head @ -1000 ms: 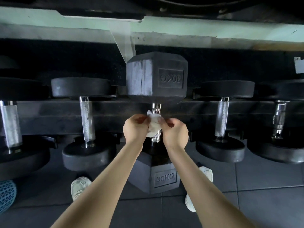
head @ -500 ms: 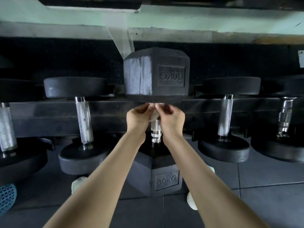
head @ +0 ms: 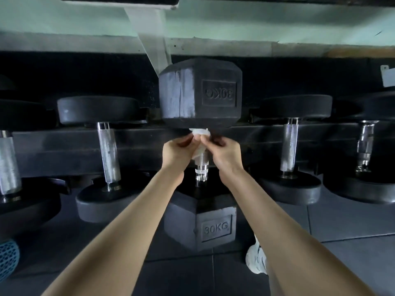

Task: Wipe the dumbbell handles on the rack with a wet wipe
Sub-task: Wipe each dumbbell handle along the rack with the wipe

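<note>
My left hand [head: 177, 151] and my right hand [head: 224, 152] meet at the middle of the rack [head: 64, 150]. Each curls its fingers in and pinches the wet wipe [head: 198, 133] from its own side. The white wipe is wrapped round the far end of the handle [head: 202, 163] of the 30 kg hex dumbbell [head: 201, 92], bunched right up against the underside of the far head. A fold of it hangs down between my palms. Below my hands the knurled metal and the shiny collar of the handle show bare, running down to the near head, whose face reads 30KG. This dumbbell lies across the rack's dark rail, one head beyond it and one head on my side. Towards the left edge of the rack a round-headed dumbbell [head: 109, 150] rests the same way, with another silver handle [head: 8, 163] partly cut off beside it. Towards the right edge sit two more dumbbells, one with a plain handle [head: 289, 144] and one with a contoured chrome handle [head: 366, 144]. Under my right forearm my white shoe [head: 256, 261] stands on the grey floor tiles [head: 342, 221], and a blue perforated object [head: 8, 257] shows at the lower left corner
</note>
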Available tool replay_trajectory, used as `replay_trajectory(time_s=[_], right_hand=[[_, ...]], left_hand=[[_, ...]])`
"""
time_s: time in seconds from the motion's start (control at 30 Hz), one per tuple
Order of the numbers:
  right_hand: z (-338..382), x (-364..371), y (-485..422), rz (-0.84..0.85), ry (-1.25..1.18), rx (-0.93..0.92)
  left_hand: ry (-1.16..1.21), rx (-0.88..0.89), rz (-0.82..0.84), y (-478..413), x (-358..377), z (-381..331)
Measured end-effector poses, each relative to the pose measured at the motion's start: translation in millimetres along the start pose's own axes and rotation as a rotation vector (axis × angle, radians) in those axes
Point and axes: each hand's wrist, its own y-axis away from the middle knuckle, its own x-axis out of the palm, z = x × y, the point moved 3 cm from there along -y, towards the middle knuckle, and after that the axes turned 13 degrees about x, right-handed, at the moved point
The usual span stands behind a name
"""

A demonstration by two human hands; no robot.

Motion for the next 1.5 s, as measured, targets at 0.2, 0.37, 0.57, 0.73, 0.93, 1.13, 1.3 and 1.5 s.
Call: replay_trajectory(time_s=[0.2, 0.37, 0.57, 0.73, 0.93, 1.13, 1.3, 1.5], right_hand=[[-39.3, -17.3, 16.2, 0.001, 0.231, 0.05], [-7.2, -4.3, -0.3, -0.02, 0.006, 0.082], [-7.9, -0.4, -6.7, 0.014, -0.086, 0.075], [-4.0, -7.5, -1.3, 0.012, 0.045, 0.032], [-2.7, 0.1, -9.2, 0.041, -0.108, 0.099], [-29.6, -16.5, 4.8, 0.028, 0.119, 0.097], [-17.1, -8.4, 2.2, 0.009, -0.044, 0.229], [7.9, 2.7, -13.3, 0.017, -0.066, 0.12]], left_hand=[[-0.238, -0.033, 0.138, 28.6, -20.8, 24.1], [-0.072, -0.011, 0.034, 7.2, -7.0, 2.7], [-0.017, -0.018, 0.029, 2.3, -1.2, 1.3], [-0.057, 0.007, 0.093, 10.9, -6.9, 1.5], [-0.005, -0.03, 0.034, -2.1, -1.2, 0.0], [0.001, -0.09, 0.083, 22.1, -12.2, 28.6], [0.003, -0.106, 0.002, 22.5, -11.4, 18.6], [0.01, -0.098, -0.06, 4.1, 4.9, -3.6]])
